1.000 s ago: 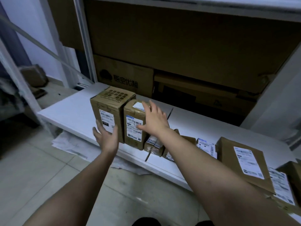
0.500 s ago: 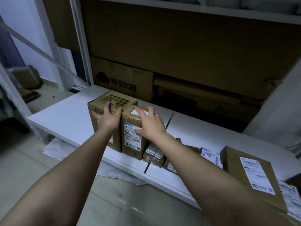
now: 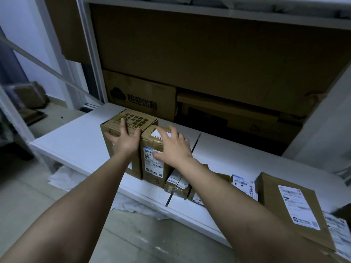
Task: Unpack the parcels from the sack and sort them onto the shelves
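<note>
Upright at the white shelf's (image 3: 76,147) front edge, the two parcels stand touching: left hand (image 3: 126,142) with fingers spread on the printed box (image 3: 121,133), right hand (image 3: 173,147) splayed over the labelled box (image 3: 153,164), probably squaring them labels-outward, small parcels (image 3: 177,184) just beside.

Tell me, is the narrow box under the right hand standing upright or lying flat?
Upright. The narrow box stands on its small end on the white shelf, label facing forward.
</note>
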Motion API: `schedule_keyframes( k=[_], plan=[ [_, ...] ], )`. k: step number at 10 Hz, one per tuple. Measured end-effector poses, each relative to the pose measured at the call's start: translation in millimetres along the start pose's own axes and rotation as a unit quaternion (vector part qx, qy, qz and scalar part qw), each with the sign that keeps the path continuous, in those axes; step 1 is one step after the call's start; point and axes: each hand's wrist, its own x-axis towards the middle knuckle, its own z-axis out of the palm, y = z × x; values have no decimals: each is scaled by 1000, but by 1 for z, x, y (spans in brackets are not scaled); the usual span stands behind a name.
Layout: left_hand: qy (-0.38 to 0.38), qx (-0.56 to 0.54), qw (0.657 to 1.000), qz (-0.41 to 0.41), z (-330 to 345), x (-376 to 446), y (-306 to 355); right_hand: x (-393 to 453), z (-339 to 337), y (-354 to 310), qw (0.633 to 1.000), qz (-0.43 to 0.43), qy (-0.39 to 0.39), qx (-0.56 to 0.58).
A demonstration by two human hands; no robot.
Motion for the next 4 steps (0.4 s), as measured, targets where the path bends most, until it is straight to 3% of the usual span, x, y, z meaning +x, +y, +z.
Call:
schedule_keyframes(
  k=[2,3,4],
  plan=[
    [43,-3,999,21,-6,-7,3,-6,-13,4,999,-11,51,15],
    [89,4,996,26,-14,-16,9,-7,-24,5,990,-46,131,32],
    [132,22,991,30,-27,-28,21,-10,-44,-1,985,-52,155,53]
  ],
)
